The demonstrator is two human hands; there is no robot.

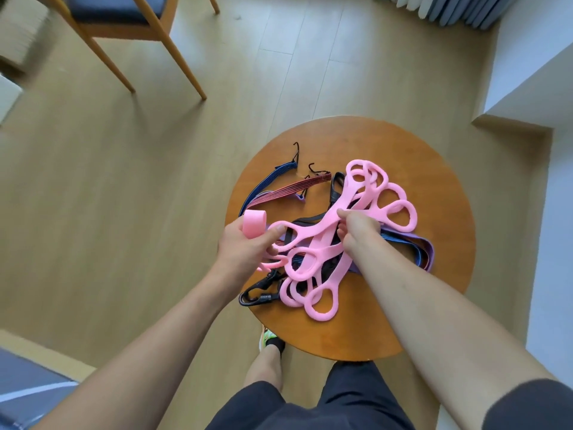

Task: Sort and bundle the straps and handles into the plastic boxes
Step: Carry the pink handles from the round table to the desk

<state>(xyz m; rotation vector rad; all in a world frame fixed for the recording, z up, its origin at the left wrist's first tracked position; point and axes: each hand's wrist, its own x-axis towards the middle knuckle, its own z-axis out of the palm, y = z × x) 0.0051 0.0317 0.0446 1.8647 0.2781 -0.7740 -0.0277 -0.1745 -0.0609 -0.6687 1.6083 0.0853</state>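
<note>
Several pink figure-eight foam handles (322,252) lie fanned out on a small round wooden table (434,187). My right hand (356,226) pinches them at their narrow middle. My left hand (245,246) grips a pink band loop (255,224) and the end of one pink handle at the table's left edge. Under the handles lie a purple strap (418,243), black webbing with carabiners (257,293), a blue bungee cord (273,178) and a red bungee cord (294,187) with black hooks. No plastic box is in view.
A wooden chair (124,23) with a blue seat stands on the plank floor at the upper left. White walls (533,72) close in on the right. My legs and a shoe (268,339) are below the table's near edge.
</note>
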